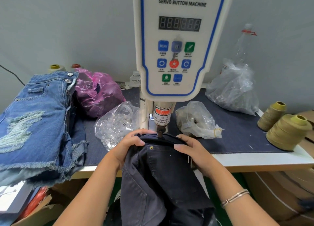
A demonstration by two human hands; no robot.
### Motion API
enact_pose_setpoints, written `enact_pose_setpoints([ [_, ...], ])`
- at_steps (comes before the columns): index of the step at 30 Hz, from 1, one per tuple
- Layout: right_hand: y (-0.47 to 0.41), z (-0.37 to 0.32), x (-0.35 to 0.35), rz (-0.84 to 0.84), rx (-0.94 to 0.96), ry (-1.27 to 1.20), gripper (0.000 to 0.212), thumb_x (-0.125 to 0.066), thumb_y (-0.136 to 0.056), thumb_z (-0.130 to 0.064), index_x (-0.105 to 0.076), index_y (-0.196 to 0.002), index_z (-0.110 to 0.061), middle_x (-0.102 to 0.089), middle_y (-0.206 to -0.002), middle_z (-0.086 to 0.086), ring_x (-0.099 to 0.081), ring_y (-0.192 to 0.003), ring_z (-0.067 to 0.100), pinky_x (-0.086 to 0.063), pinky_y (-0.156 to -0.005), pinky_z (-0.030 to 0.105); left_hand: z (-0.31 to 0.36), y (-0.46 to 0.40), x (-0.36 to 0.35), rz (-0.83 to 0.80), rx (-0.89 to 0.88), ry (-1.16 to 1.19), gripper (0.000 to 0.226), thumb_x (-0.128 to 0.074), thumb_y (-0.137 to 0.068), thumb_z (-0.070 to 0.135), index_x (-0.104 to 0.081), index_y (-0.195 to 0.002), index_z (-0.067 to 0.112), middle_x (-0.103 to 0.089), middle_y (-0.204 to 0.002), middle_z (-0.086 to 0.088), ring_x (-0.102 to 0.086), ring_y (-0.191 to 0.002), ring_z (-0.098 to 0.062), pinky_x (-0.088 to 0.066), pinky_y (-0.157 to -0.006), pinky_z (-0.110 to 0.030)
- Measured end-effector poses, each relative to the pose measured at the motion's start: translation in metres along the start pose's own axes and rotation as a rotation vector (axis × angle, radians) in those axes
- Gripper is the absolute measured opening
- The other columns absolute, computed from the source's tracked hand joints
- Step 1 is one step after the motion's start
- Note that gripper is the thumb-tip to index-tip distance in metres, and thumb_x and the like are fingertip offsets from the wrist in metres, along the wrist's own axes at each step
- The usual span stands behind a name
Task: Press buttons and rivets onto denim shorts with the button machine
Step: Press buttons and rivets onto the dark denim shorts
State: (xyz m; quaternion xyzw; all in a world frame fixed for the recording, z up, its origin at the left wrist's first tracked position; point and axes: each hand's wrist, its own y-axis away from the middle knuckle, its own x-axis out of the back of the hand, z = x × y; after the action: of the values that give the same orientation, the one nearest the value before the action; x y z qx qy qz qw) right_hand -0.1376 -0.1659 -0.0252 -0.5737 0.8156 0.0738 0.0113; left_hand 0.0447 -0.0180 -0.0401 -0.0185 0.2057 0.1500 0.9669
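Both hands, left [129,145] and right [190,149], grip dark shorts [163,166] under the punch [159,132]; keep fabric flat, fingertips clear.

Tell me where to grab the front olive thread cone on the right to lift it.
Grip the olive thread cone around its wound body, coming from the front right. It stands upright; another cone crowds its back left, and the narrow top tube offers little hold.

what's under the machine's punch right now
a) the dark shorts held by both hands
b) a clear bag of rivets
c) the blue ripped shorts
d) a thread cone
a: the punch sits over the waistband of the dark shorts, with the left hand and right hand gripping it on either side.
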Motion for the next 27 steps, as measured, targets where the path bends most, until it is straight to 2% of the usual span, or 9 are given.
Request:
enact_pose_setpoints([
  [2, 0.008, -0.008, 0.0, 0.074, 0.085, 0.189, 0.012, -0.067, -0.087, -0.015, -0.069, -0.097, -0.022, -0.072, -0.091, -0.005, -0.066, -0.086, 0.004, -0.049, -0.074, 0.014, 0.003, -0.001, 0.0, 0.034, 0.011, -0.022, 0.046, -0.062, -0.039, 0.016, -0.079, -0.082, 0.013, -0.073, -0.087, -0.013, -0.07, -0.079, -0.023, -0.056, -0.07, -0.029],
  [3, 0.012, -0.016, 0.001, 0.177, 0.158, 0.269, 0.014, -0.064, -0.089, -0.013, -0.069, -0.096, -0.024, -0.071, -0.084, -0.007, -0.065, -0.078, 0.001, -0.048, -0.069, 0.012, 0.004, -0.001, 0.001, 0.053, 0.019, -0.041, 0.046, -0.06, -0.035, 0.017, -0.079, -0.077, 0.012, -0.073, -0.084, -0.012, -0.069, -0.078, -0.023, -0.056, -0.07, -0.029],
  [6, 0.018, -0.044, 0.015, 0.661, 0.449, 0.516, 0.01, -0.062, -0.09, -0.02, -0.068, -0.083, -0.025, -0.062, -0.062, -0.015, -0.052, -0.055, -0.001, -0.041, -0.054, 0.012, 0.007, 0.004, 0.004, 0.068, 0.056, 0.001, 0.04, -0.056, -0.032, 0.017, -0.075, -0.067, 0.011, -0.069, -0.075, -0.013, -0.065, -0.068, -0.024, -0.053, -0.066, -0.027],
  [8, 0.009, -0.063, 0.029, 0.838, 0.408, 0.768, 0.015, -0.058, -0.091, -0.026, -0.069, -0.081, -0.024, -0.062, -0.065, -0.017, -0.054, -0.064, 0.002, -0.041, -0.057, 0.021, 0.006, 0.007, 0.005, 0.069, 0.068, 0.054, 0.036, -0.055, -0.033, 0.015, -0.071, -0.064, 0.008, -0.066, -0.069, -0.014, -0.064, -0.06, -0.024, -0.053, -0.059, -0.025],
  [10, -0.005, -0.073, 0.037, 0.782, 0.099, 1.144, 0.021, -0.051, -0.094, -0.031, -0.071, -0.09, -0.026, -0.067, -0.086, -0.01, -0.058, -0.083, 0.015, -0.043, -0.064, 0.03, 0.006, 0.008, 0.005, 0.074, 0.069, 0.074, 0.034, -0.055, -0.033, 0.014, -0.069, -0.064, 0.007, -0.064, -0.068, -0.015, -0.063, -0.058, -0.025, -0.053, -0.057, -0.026],
  [13, -0.031, -0.072, 0.037, 0.513, -0.246, 1.509, 0.028, -0.043, -0.096, -0.026, -0.07, -0.105, -0.029, -0.065, -0.106, 0.004, -0.058, -0.095, 0.028, -0.042, -0.069, 0.031, 0.007, 0.006, 0.003, 0.086, 0.076, 0.065, 0.035, -0.055, -0.034, 0.014, -0.069, -0.065, 0.007, -0.063, -0.068, -0.015, -0.062, -0.059, -0.025, -0.052, -0.058, -0.026],
  [17, -0.056, -0.067, 0.034, 0.441, -0.573, 1.444, 0.033, -0.044, -0.096, -0.031, -0.061, -0.121, -0.018, -0.06, -0.12, 0.007, -0.056, -0.11, 0.028, -0.039, -0.08, 0.031, 0.009, 0.009, 0.002, 0.083, 0.063, 0.092, 0.034, -0.056, -0.035, 0.013, -0.069, -0.066, 0.007, -0.063, -0.069, -0.016, -0.062, -0.06, -0.026, -0.052, -0.059, -0.029],
  [21, -0.059, -0.055, 0.032, 0.505, -0.497, 1.481, 0.025, -0.047, -0.094, -0.023, -0.063, -0.113, -0.017, -0.062, -0.112, 0.006, -0.059, -0.105, 0.027, -0.04, -0.077, 0.031, 0.009, 0.011, 0.001, 0.076, 0.05, 0.116, 0.034, -0.056, -0.037, 0.011, -0.07, -0.067, 0.006, -0.064, -0.069, -0.018, -0.063, -0.06, -0.027, -0.054, -0.057, -0.029],
  [27, -0.059, -0.049, 0.033, 0.479, -0.421, 1.606, 0.019, -0.055, -0.09, -0.019, -0.063, -0.108, -0.02, -0.062, -0.108, 0.004, -0.06, -0.1, 0.026, -0.039, -0.072, 0.031, 0.009, 0.011, 0.001, 0.096, 0.048, 0.131, 0.034, -0.057, -0.037, 0.012, -0.07, -0.068, 0.008, -0.065, -0.069, -0.018, -0.063, -0.06, -0.027, -0.054, -0.059, -0.027],
])
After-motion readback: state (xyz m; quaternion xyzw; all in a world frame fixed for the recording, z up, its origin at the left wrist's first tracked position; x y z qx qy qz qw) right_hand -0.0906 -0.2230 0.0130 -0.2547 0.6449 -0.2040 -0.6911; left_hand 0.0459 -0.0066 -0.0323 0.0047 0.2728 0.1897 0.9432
